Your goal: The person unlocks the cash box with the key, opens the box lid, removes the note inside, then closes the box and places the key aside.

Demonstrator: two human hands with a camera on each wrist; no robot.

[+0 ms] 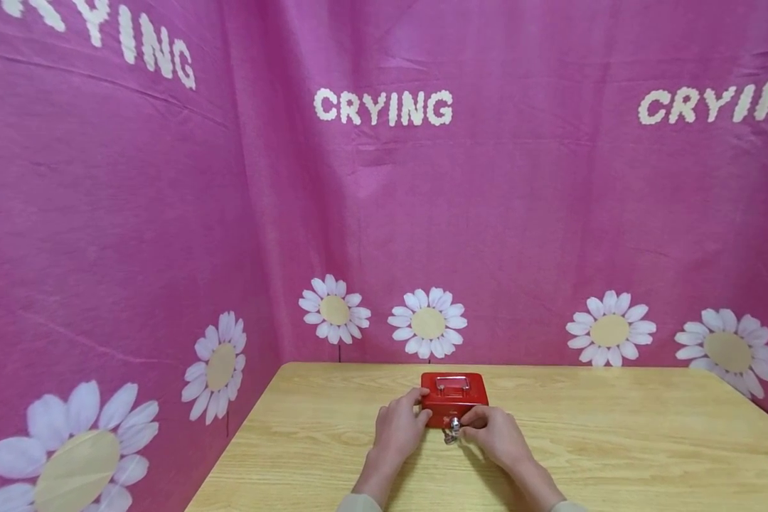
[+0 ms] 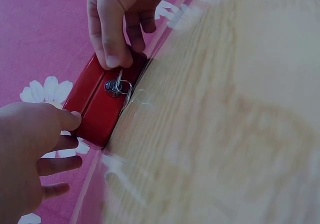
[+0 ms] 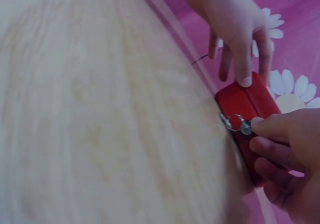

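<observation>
On the counter [image 1: 640,455], at the left end of the red cash box [image 1: 453,402]: the left hand [image 1: 397,428], thumb and index finger gripping the corner, the other fingers spread loosely.
Red cash box: between the two hands, ahead of the wrists and near the counter's far edge, its long axis running left to right, lid down.
Lock [image 2: 110,88]: about midway along the long front wall, facing the person.
Key [image 2: 119,78]: standing out from the lock.
Key ring [image 2: 131,89]: hanging beside the lock, seemingly with another key.
Right hand [image 1: 502,435]: thumb and index finger pinching the key; nearer the lock than the left.
</observation>
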